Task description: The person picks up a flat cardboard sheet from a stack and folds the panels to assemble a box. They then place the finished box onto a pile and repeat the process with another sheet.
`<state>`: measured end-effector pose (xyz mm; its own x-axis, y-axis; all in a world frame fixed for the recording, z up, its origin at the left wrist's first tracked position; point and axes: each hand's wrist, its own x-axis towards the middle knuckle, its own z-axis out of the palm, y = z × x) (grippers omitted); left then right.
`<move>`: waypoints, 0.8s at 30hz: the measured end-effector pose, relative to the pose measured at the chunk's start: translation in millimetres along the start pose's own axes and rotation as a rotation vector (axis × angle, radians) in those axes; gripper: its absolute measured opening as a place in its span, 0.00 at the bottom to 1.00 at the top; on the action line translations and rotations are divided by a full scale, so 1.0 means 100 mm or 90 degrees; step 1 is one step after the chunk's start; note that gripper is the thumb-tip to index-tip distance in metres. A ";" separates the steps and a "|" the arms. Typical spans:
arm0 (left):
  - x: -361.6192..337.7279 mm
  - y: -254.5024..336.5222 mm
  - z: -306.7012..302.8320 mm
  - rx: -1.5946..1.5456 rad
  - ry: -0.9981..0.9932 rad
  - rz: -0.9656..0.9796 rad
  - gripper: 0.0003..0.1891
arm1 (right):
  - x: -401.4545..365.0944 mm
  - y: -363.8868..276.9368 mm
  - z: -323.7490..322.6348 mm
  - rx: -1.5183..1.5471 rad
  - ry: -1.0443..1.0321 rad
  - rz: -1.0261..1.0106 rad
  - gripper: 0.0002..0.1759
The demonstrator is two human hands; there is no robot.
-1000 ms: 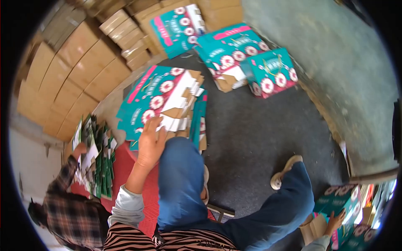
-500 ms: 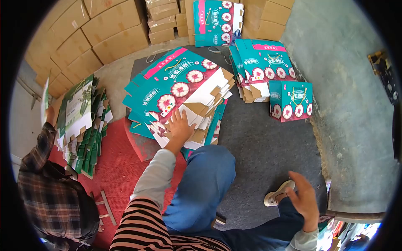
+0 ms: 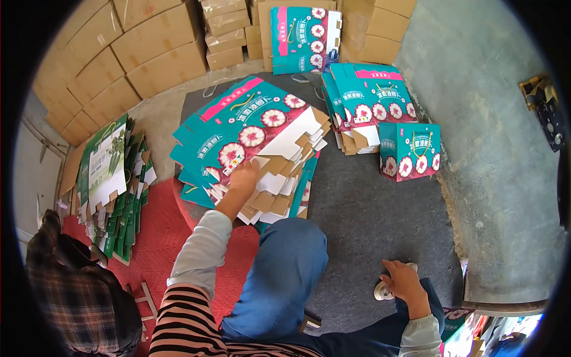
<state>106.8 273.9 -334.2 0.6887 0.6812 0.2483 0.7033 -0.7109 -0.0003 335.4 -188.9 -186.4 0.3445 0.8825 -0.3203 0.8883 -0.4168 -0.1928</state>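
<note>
Hands: left hand (image 3: 241, 178) fingers bent on top flaps of flat carton stack (image 3: 250, 128), grip unclear | right hand (image 3: 401, 282) loose, empty, by shoe (image 3: 380, 291) | stack on mat (image 3: 369, 214) | risk: fanned sheets likely slide if dragged sideways

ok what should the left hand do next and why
Probably hook the left hand under the top flap and lift that carton: it lies on the near edge of the carton stack, flaps fanned out; the right hand is away by the shoe.
</note>
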 end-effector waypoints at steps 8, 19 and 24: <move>0.40 0.32 -2.00 -0.325 0.262 0.154 0.11 | 0.16 0.00 -0.33 0.106 0.315 -0.059 0.21; 0.26 1.21 -3.59 -0.595 -0.206 0.369 0.17 | -0.15 -0.52 -1.28 0.079 0.325 -0.157 0.31; 0.57 1.75 -3.03 -0.760 -0.388 0.326 0.16 | -0.45 -0.37 -0.81 0.170 0.144 -0.048 0.19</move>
<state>215.7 134.8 -26.6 0.9979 0.0602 0.0222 0.0042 -0.4069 0.9135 311.6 -195.6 -89.4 0.3656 0.9267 -0.0875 0.8136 -0.3638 -0.4536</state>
